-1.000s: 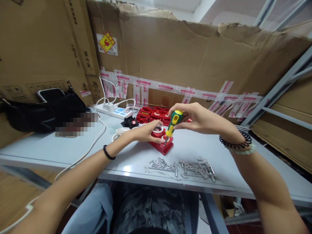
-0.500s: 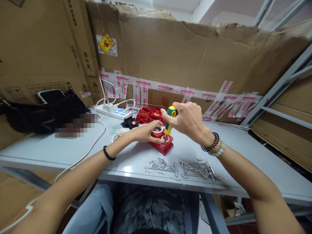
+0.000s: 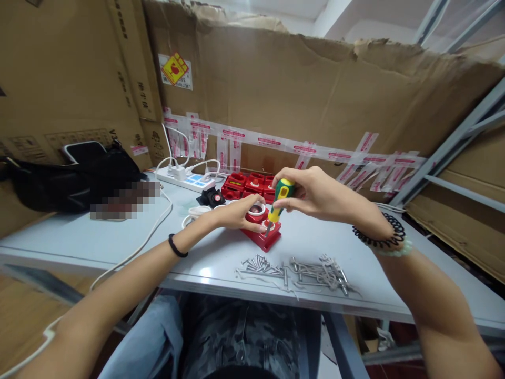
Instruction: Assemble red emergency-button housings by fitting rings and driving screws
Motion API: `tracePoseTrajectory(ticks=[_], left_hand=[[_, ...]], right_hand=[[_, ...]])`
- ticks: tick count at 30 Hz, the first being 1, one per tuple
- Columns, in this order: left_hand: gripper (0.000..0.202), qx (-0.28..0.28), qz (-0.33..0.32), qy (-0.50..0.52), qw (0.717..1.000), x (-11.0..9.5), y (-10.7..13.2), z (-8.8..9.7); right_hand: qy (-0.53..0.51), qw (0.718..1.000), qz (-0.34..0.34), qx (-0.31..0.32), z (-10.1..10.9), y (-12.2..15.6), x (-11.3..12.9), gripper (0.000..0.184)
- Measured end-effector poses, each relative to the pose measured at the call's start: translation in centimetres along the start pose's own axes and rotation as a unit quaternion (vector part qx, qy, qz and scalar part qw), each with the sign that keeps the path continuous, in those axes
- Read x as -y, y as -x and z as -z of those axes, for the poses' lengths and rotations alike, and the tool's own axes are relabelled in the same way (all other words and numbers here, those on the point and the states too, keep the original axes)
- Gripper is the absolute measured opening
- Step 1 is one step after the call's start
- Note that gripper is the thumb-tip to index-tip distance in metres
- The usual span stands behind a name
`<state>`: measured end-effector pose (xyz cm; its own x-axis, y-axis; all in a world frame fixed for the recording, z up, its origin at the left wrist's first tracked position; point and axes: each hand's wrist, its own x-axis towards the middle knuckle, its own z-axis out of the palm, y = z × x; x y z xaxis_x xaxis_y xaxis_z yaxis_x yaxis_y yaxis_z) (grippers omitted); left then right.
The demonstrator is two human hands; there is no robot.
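Screwdriver [image 3: 276, 207] in right grip [image 3: 319, 195], tip seemingly on red housing [image 3: 259, 239].

Right grip [image 3: 315, 196] around green-and-yellow screwdriver [image 3: 281, 192], left grip [image 3: 233, 215] on red device [image 3: 263, 241], loose screws [image 3: 260, 265] on pale table [image 3: 215, 251]

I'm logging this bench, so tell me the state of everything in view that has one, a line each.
Left hand: holding the red unit, thumb and fingers spread
Right hand: gripping the screwdriver
Screwdriver: tilted, tip down at the red unit
Red unit: resting on the table
Screws: loose, piled
Power strip: plugs inserted; can't tell whether live
Other red units: grouped behind
Black bag: slumped
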<state>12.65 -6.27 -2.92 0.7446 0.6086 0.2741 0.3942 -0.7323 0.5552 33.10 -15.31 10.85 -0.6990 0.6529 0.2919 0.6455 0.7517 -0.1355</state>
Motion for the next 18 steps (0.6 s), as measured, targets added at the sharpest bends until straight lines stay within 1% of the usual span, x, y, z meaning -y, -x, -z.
tracePoseTrajectory(ticks=[6,9,12,14,18], left_hand=[[0.068,0.003,0.004,-0.008,1.000,0.7,-0.1,-0.2],[0.071,0.005,0.010,-0.002,1.000,0.8,-0.2,-0.3],[0.072,0.001,0.002,0.008,1.000,0.6,-0.1,-0.3],[0.069,-0.004,0.000,0.015,1.000,0.3,-0.1,-0.2],[0.061,-0.014,0.007,0.030,0.999,-0.1,0.0,-0.2]], right_hand=[[0.064,0.992,-0.086,-0.068,-1.4,0.4,1.8,0.029],[0.083,0.984,-0.123,-0.099,-2.1,0.0,2.0,0.032],[0.109,0.971,-0.159,-0.145,-3.0,-0.6,1.3,0.033],[0.102,0.964,-0.172,-0.177,-3.5,-0.9,0.4,0.032],[0.010,0.964,-0.155,-0.217,-3.9,-1.0,-1.2,0.029]])
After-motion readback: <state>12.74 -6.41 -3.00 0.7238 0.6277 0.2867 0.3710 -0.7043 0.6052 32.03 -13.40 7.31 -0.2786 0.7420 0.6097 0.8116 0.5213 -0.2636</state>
